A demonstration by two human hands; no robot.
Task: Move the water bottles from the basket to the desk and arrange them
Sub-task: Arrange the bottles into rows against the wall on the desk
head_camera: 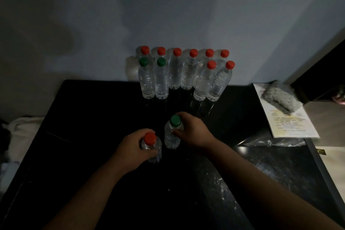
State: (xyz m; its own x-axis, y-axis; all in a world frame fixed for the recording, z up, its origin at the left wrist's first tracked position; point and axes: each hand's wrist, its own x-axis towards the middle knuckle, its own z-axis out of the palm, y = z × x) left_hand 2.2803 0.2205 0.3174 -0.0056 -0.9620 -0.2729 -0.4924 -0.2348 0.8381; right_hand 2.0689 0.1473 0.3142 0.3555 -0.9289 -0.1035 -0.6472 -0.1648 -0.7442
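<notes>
1. Head view: a black desk [93, 117] fills the lower frame under dim light, with a grey wall [186, 15] behind it.
2. At 7 o'clock from the centre, the left hand [137, 144] has its fingers curled round the shoulder of a red-capped bottle [150, 138], which stands upright.
3. At 5 o'clock, the right hand [194, 130] is wrapped round the upper body of a green-capped bottle [172, 136], also upright. In this light I cannot tell whether either base rests on the desk or hangs just above it.
4. The two held bottles are just beside each other, the green-capped one at 1 o'clock from the red-capped one.
5. At 12 o'clock, against the wall, stands a back row [177, 73] of six red-capped bottles. Before it stand a green-capped pair [161, 80] on the left and a red-capped pair [202, 82] on the right, with a gap between them.
6. At 3 o'clock lies a printed sheet [291, 123] with a grey cloth [280, 97] on its far end. Crumpled clear plastic [276, 143] lies at 4 o'clock.
7. At 9 o'clock, past the desk's edge, lies pale fabric [22, 132].
</notes>
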